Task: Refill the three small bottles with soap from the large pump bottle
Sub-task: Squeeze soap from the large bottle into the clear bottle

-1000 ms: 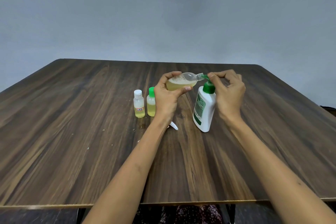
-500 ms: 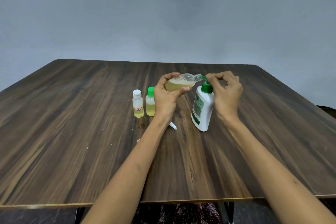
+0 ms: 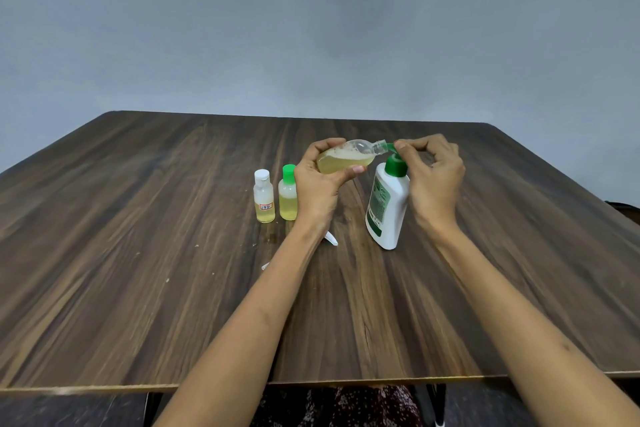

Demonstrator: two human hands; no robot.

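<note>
Small bottle [image 3: 346, 159] tilted in left hand [image 3: 320, 189], at pump nozzle [image 3: 390, 148]

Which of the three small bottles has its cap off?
The clear small bottle held sideways in the left hand; the white-capped bottle and green-capped bottle stand closed.

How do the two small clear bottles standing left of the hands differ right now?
The small clear bottle with the white cap has a label with a red border; the small clear bottle with the green cap shows no label. The white-capped one holds yellow soap only near its bottom; the green-capped one is filled much higher. Both stand upright, capped and untouched on the wooden table.
</note>
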